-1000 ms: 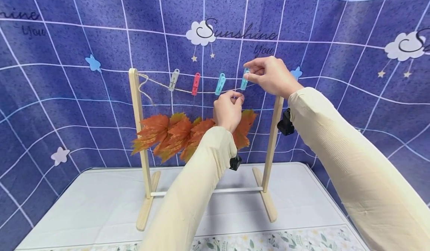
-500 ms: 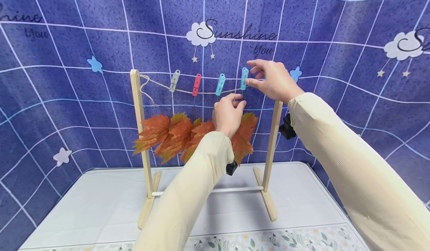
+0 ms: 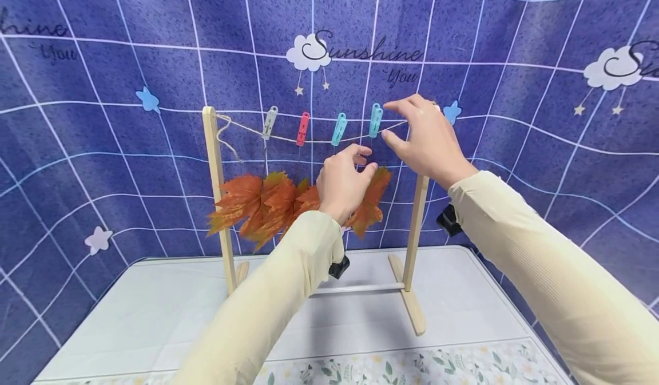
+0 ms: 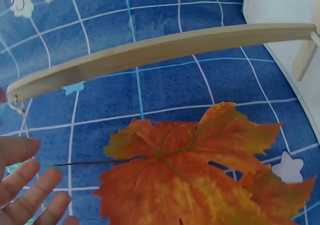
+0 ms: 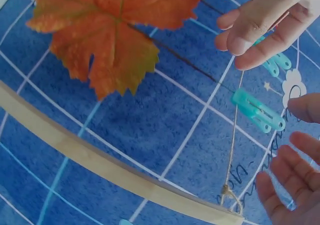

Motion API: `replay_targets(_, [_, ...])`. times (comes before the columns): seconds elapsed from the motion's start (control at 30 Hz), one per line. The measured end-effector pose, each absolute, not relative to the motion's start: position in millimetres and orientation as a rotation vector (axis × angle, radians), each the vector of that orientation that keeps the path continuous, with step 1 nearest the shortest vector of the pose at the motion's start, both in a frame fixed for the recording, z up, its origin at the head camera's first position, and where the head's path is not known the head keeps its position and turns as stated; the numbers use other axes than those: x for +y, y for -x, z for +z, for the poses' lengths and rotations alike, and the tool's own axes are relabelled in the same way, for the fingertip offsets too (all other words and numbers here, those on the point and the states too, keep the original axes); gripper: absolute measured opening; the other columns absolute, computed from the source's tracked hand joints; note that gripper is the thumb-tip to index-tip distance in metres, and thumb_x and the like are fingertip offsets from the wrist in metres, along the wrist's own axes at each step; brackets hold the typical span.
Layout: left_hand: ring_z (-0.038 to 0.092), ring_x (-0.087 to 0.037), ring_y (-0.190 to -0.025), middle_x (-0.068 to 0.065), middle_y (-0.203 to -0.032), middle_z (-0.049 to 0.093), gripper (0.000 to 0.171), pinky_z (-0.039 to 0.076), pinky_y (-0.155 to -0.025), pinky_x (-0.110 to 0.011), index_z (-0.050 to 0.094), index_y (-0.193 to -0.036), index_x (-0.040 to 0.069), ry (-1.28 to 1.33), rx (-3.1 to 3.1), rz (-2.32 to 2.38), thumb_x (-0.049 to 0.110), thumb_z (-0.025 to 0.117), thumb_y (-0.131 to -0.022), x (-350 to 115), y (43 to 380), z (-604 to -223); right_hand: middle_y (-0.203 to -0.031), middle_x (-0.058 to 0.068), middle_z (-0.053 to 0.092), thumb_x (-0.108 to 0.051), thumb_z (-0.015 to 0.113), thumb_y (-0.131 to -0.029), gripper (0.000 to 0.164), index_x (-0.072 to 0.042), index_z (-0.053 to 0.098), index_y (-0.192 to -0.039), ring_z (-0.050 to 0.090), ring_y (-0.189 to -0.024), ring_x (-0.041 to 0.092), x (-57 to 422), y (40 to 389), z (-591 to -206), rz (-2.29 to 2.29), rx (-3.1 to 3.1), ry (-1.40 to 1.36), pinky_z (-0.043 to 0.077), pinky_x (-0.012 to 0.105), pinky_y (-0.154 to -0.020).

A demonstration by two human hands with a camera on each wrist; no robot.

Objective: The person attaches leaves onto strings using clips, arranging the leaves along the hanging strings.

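My right hand (image 3: 427, 136) stands just right of the rightmost teal clothespin (image 3: 376, 120), its fingers apart and free of it. In the right wrist view that clothespin (image 5: 257, 110) clamps the dark stem of an orange maple leaf (image 5: 115, 25) on the string. Below the string, my left hand (image 3: 342, 182) has its fingers loosely bent around nothing, in front of the row of autumn leaves (image 3: 239, 199). A second teal clothespin (image 3: 338, 129), a red clothespin (image 3: 302, 129) and a grey clothespin (image 3: 270, 123) grip the string further left, with leaves hanging under them.
The string runs between two wooden posts, the left post (image 3: 213, 156) and the right post (image 3: 416, 230). A white rod (image 3: 360, 289) joins them low down. The stand rests on a white table (image 3: 154, 299) before a blue grid-patterned cloth (image 3: 154, 7).
My right hand has let go of the rightmost teal clothespin and drawn back to the right. My left hand has dropped slightly and loosened, away from the leaf stem.
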State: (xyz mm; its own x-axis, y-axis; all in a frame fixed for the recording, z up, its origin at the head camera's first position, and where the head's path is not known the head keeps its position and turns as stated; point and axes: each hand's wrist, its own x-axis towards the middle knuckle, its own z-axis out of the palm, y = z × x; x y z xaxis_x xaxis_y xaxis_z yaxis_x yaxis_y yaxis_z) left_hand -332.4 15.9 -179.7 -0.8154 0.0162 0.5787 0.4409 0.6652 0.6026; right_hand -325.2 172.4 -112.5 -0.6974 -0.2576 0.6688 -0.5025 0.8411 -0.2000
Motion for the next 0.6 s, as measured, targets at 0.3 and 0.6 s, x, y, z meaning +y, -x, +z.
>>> replay_targets(0.3, [0.068,-0.020,-0.091,0.001,-0.102,0.076,0.029,0.048,-0.085,-0.040,0.072,-0.121,0.019,0.396,-2.395,-0.820,0.034,0.069,-0.098,-10.7,312.9,-180.7,-0.140,0.019,0.054,-0.019,0.060,-0.101,0.039,-0.005,0.061,-0.137,0.048,-0.133,0.041,175.3,318.0,-131.4,0.575,-2.396,-0.525,0.037,0.056,-0.109])
replay_targets(0.6, [0.067,-0.027,-0.097,-0.003,-0.108,0.075,0.029,0.046,-0.089,-0.044,0.072,-0.122,0.016,0.356,-2.429,-0.784,0.030,0.070,-0.098,-42.8,297.9,-185.3,-0.137,0.020,0.055,-0.015,0.057,-0.101,0.036,-0.002,0.063,-0.134,0.047,-0.133,0.043,172.3,310.0,-144.7,0.648,-2.383,-0.573,0.035,0.057,-0.110])
